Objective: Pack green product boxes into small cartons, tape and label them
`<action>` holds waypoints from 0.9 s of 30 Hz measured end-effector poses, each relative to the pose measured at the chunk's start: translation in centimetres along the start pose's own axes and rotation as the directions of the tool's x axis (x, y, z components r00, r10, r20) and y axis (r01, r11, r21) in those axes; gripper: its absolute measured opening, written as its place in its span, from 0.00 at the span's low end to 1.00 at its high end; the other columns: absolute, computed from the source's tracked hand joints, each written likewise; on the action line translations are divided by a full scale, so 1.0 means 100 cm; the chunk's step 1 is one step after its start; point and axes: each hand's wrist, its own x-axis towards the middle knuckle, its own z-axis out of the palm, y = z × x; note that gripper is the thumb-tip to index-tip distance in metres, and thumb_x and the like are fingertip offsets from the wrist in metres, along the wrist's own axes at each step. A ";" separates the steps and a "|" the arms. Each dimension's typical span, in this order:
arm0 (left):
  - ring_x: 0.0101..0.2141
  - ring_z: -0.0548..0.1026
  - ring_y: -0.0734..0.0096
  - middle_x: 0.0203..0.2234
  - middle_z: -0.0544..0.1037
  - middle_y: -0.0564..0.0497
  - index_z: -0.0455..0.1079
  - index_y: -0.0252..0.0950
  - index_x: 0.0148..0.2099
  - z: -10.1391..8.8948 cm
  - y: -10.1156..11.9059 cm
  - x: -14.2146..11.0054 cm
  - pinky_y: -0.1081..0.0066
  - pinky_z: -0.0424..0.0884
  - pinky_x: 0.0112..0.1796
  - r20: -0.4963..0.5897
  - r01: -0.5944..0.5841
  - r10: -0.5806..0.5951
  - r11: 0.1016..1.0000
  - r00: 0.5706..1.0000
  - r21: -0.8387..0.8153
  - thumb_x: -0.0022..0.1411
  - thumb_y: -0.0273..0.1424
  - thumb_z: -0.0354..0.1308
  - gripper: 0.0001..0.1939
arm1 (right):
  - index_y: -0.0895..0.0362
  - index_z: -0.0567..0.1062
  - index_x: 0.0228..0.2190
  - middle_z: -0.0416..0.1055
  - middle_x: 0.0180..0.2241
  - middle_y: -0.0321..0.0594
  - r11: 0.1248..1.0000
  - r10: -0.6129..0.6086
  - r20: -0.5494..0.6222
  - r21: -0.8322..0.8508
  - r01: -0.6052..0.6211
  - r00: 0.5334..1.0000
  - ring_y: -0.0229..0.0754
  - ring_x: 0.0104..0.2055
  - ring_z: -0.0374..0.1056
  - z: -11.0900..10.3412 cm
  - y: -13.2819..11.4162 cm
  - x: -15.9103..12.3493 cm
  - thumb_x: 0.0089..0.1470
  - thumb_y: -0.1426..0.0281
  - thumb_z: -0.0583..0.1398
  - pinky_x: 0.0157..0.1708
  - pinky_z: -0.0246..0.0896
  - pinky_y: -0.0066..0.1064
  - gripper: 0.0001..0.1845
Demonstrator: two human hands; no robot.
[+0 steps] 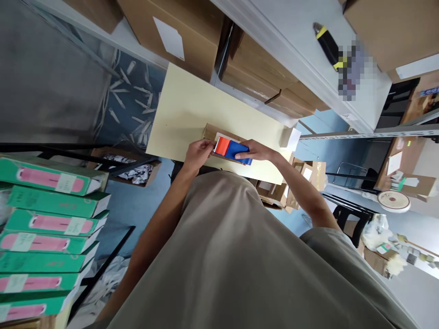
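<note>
A red and blue tape dispenser (223, 147) lies over a long, narrow cardboard box (209, 131) on the cream tabletop (187, 105). My right hand (253, 151) grips the dispenser by its blue end. At the toothed edge of the red end, my left hand (200, 153) is closed in a pinch. Whatever sits between those left fingertips is too small to make out. The box is partly covered by the dispenser and by both hands.
Large cardboard boxes (254, 66) line the shelf beyond the table. A white box (290, 138) stands at the table's right end. Green cartons (55, 201) are stacked at left, near an open box of scraps (126, 171). A yellow-and-black tool (328, 45) lies on the upper shelf.
</note>
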 end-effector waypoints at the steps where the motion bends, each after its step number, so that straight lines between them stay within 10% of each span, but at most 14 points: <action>1: 0.30 0.77 0.68 0.28 0.82 0.49 0.81 0.36 0.37 0.000 0.002 0.001 0.71 0.71 0.30 -0.003 -0.013 0.013 1.000 1.000 0.008 0.65 0.39 0.66 0.11 | 0.57 0.78 0.35 0.80 0.30 0.37 1.000 0.001 -0.014 -0.009 -0.001 1.000 0.40 0.31 0.77 0.000 -0.001 -0.001 0.52 0.36 0.75 0.30 0.73 0.29 0.36; 11: 0.37 0.83 0.63 0.37 0.87 0.47 0.83 0.36 0.41 0.001 0.011 -0.005 0.68 0.78 0.42 -0.145 -0.222 0.250 0.957 0.957 0.189 0.68 0.37 0.66 0.10 | 0.58 0.79 0.39 0.83 0.32 0.41 0.996 0.092 -0.010 0.004 -0.092 0.996 0.42 0.32 0.80 -0.001 -0.022 -0.004 0.58 0.36 0.71 0.33 0.75 0.30 0.36; 17: 0.38 0.83 0.65 0.36 0.85 0.48 0.81 0.36 0.43 -0.042 0.003 0.015 0.68 0.80 0.44 -0.309 -0.168 0.245 0.953 0.919 0.254 0.69 0.40 0.65 0.12 | 0.58 0.79 0.36 0.83 0.29 0.41 0.974 0.219 -0.002 -0.067 -0.218 0.976 0.42 0.30 0.80 -0.010 -0.033 -0.013 0.59 0.37 0.71 0.30 0.71 0.30 0.35; 27: 0.32 0.79 0.68 0.28 0.80 0.51 0.80 0.37 0.40 -0.070 0.020 0.008 0.69 0.80 0.40 -0.131 -0.132 0.136 0.990 0.982 0.043 0.66 0.47 0.68 0.17 | 0.56 0.79 0.33 0.77 0.29 0.37 0.913 0.297 -0.160 -0.240 -0.329 0.941 0.40 0.31 0.71 -0.010 -0.080 -0.063 0.61 0.38 0.69 0.30 0.60 0.32 0.32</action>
